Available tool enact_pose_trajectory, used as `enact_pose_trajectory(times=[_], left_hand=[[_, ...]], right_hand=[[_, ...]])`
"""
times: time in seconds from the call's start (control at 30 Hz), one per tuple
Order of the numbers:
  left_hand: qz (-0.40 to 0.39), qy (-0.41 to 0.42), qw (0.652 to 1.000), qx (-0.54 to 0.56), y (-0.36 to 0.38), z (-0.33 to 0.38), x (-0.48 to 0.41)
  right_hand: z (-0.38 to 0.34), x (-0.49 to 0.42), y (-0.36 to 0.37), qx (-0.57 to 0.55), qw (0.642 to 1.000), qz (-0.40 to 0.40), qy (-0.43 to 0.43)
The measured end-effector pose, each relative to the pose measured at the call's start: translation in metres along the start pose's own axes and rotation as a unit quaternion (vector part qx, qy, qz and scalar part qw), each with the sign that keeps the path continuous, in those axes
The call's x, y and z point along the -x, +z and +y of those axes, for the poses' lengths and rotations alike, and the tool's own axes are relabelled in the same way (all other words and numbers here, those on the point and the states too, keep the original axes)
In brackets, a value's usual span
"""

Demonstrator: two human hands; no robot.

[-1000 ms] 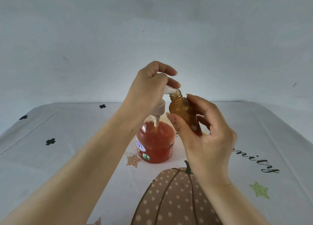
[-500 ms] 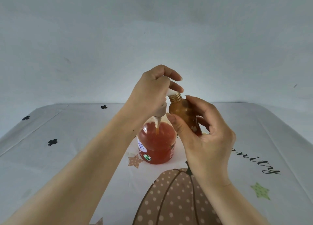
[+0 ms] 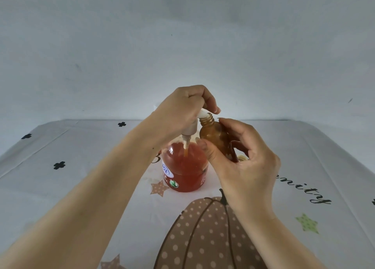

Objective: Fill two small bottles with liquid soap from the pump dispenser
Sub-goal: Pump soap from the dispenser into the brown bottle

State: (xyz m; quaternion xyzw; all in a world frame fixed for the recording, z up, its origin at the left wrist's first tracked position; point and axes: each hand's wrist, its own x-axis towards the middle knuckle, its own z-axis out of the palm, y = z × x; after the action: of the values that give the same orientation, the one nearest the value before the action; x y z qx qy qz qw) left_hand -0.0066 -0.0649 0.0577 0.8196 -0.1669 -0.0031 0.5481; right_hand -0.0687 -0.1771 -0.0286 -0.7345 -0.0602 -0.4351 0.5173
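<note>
Left hand (image 3: pixel 178 111) lower on white pump (image 3: pixel 190 129)

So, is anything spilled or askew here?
Nothing stands out. The small bottle, gripped by the right hand, leans with its mouth at the spout of the pump dispenser, which looks deliberate for filling. No soap shows on the tablecloth.

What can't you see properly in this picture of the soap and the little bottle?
All in the head view:
- The pump top: mostly covered by the left hand.
- How full the small bottle is: its brown wall and the right hand hide that.
- The pale thing behind the right hand: mostly covered, cannot tell what.
- The label on the dispenser: too small to read.
</note>
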Motion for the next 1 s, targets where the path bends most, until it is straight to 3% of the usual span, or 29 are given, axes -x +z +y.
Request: enact_pose_trajectory(times=[0.37, 1.0], left_hand=[[0.119, 0.045, 0.991, 0.047, 0.0006, 0.0038, -0.0021], [0.078, -0.009, 0.992, 0.103, -0.0029, 0.0032, -0.0022]], right_hand=[[-0.0022, -0.0053, 0.0045, -0.013, 1.0, 0.025, -0.011], [-0.0015, -0.0082, 0.0051, -0.009, 0.999, 0.031, -0.029]])
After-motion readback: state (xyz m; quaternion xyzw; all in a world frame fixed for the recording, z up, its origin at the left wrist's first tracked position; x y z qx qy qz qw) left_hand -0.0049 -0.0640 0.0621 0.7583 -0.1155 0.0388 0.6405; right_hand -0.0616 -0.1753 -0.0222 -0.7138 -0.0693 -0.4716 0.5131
